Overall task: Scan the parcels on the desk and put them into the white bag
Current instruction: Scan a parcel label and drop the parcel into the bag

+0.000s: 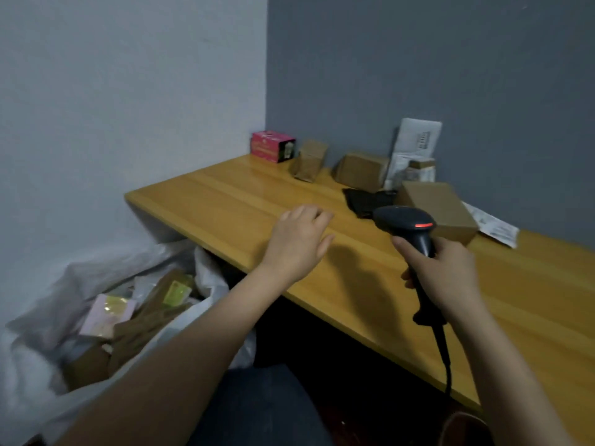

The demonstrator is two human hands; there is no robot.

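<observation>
Parcels line the back of the wooden desk against the grey wall: a pink box in the corner, two brown packets, a white mailer and a cardboard box, with a black pouch lying in front. The white bag gapes below the desk's left end, holding packages. The right hand grips the black scanner just beside the cardboard box, while the left hand hovers empty over the wood, fingers relaxed.

honey-yellow wood-grain tabletop, black scanner with red glowing strip, pink box, plain brown cartons, white bag, grey walls
</observation>
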